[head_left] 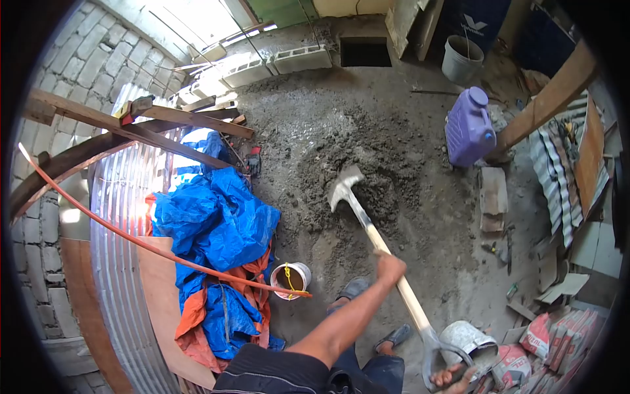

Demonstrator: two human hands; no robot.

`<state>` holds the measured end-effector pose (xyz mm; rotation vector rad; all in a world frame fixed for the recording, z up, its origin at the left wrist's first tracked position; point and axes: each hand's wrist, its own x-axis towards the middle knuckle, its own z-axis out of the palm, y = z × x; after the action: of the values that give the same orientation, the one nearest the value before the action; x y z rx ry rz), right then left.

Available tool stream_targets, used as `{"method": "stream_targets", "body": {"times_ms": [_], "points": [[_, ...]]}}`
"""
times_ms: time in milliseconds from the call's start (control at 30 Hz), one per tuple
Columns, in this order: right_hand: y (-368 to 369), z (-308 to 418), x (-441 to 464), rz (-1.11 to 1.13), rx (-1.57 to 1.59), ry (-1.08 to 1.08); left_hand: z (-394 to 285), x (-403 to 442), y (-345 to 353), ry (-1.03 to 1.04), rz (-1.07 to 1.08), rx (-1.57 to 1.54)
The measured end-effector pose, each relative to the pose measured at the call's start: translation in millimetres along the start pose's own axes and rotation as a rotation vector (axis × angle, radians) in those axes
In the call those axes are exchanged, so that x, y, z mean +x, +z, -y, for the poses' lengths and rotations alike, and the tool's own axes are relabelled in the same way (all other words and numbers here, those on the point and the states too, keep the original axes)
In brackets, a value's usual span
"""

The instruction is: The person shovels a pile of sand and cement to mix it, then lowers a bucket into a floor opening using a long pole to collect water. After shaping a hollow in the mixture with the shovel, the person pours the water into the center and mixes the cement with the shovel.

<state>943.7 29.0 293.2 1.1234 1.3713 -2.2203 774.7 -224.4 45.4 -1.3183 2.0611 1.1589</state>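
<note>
A shovel (395, 259) with a pale wooden shaft slants across the middle, its metal blade (345, 185) touching a heap of wet grey mortar (387, 164) on the floor. My left hand (392, 268) is wrapped round the shaft about halfway along. At the lower right, my right hand (453, 379) grips the metal D-shaped handle, partly cut off by the dark edge of the view. Below my left forearm, my sandalled feet stand on the concrete.
Left lies a crumpled blue tarp (223, 217), beside a small bucket (291, 280) with a yellow cord. A purple jug (470, 128) and a grey pail (462, 59) stand at right. Near my right hand are a mortar-stained bucket (467, 341) and cement bags (558, 341). Hollow blocks (302, 60) line the back.
</note>
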Motion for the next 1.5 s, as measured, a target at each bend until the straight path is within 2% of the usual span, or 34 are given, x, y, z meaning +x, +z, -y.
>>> {"method": "stream_targets", "body": {"times_ms": [33, 100, 167, 233, 300, 367, 467, 500, 567, 600, 633, 700, 767, 833, 867, 900, 967, 1033, 1100, 1133, 1167, 1200, 1233, 1300, 1333, 1400, 1433, 1467, 1500], "points": [[5.1, 10.8, -5.4, -0.032, -0.039, -0.019, 0.7, -1.1, 10.7, -0.053, 0.007, 0.089], [33.9, 8.8, 5.3, -0.124, -0.143, -0.04, 7.6, 16.0, 21.5, -0.015, 0.049, 0.003], [70.6, -1.5, 23.7, -0.308, -0.184, -0.037, -3.3, 45.2, 6.3, -0.065, 0.139, -0.056], [59.4, 10.1, 41.5, -0.298, -0.19, -0.089, -4.1, 52.1, 28.6, -0.162, 0.153, -0.12], [47.4, 28.4, 54.5, -0.216, -0.125, -0.069, -14.7, 48.0, 44.3, -0.097, 0.09, -0.102], [0.7, 43.5, 59.1, -0.123, -0.058, 0.009, -28.6, 16.9, 51.3, -0.105, 0.058, -0.086], [-48.3, 106.2, 43.6, -0.098, -0.083, 0.067, -22.2, -43.1, 84.3, -0.107, 0.089, -0.142], [-82.3, 118.5, 50.0, 0.048, -0.006, 0.07, -21.5, -56.6, 108.6, -0.097, 0.039, -0.092], [-131.0, 118.0, 84.0, -0.088, 0.007, 0.068, -25.8, -50.0, 143.5, -0.08, -0.011, -0.044], [-122.0, 113.1, 113.2, 0.325, 0.256, 0.104, -16.3, -39.4, 157.0, -0.073, -0.03, -0.076], [-117.9, 111.7, 116.2, -0.339, -0.16, 0.114, -14.6, -28.4, 173.0, -0.054, -0.049, -0.117], [-110.3, 118.0, 130.5, -0.177, -0.088, 0.064, -33.0, -15.0, 171.0, -0.191, 0.029, -0.428], [-121.6, 139.2, 134.6, 0.004, -0.124, 0.029, -37.2, -11.2, 180.2, -0.202, -0.014, -0.479], [-156.3, 171.7, 131.7, 0.142, -0.158, -0.019, -44.0, -43.6, 182.6, -0.157, 0.102, -0.758], [-198.3, 186.9, 134.4, 0.305, -0.081, 0.043, -46.4, -59.2, 183.7, -0.211, 0.185, -0.879], [-228.8, 211.1, 135.1, 0.441, -0.289, -0.113, -54.6, -74.6, 182.0, -0.205, 0.186, -0.862], [-289.2, 259.5, 136.1, 0.621, -0.658, -0.513, -68.9, -110.5, 177.8, -0.293, 0.392, -1.346], [-279.2, 298.7, 120.8, 0.599, -0.769, -0.548, -72.8, -91.5, 191.9, -0.296, 0.35, -1.382], [-277.1, 306.1, 116.1, 0.162, -0.88, -0.519, -96.6, -79.9, 225.4, -0.498, -0.005, -1.055], [-276.8, 296.4, 124.0, 0.033, -0.869, -0.701, -97.2, -73.4, 255.0, -0.516, -0.142, -1.091], [-292.5, 291.1, 128.2, 0.027, -0.875, -0.694, -87.6, -71.7, 281.2, -0.5, -0.043, -1.148], [-323.4, 284.2, 130.3, -0.08, -0.696, -0.421, -92.3, -80.0, 299.7, -0.529, 0.031, -1.197], [-360.2, 272.4, 130.4, -0.188, -0.507, -0.148, -77.5, -78.3, 326.9, -0.534, 0.283, -1.371], [-474.6, 206.2, 122.0, -0.516, -0.554, 0.076, -80.1, -111.1, 364.2, -0.522, 0.534, -1.481], [-503.0, 195.2, 109.7, -0.537, -0.559, 0.097, -78.0, -121.1, 383.7, -0.583, 0.646, -1.535], [-540.4, 178.5, 82.5, -0.903, -1.136, 0.132, -86.2, -138.6, 418.1, -0.711, 0.77, -1.365], [-539.4, 170.9, 73.9, -1.055, -1.444, 0.141, -87.4, -139.6, 441.1, -0.742, 0.913, -1.346], [-537.3, 163.7, 65.5, -1.243, -1.726, 0.187, -80.2, -135.1, 473.7, -0.687, 0.899, -1.237], [-492.4, 182.4, 83.6, -1.36, -1.592, 0.181, -90.9, -131.9, 489.6, -0.756, 0.921, -1.171]]}}
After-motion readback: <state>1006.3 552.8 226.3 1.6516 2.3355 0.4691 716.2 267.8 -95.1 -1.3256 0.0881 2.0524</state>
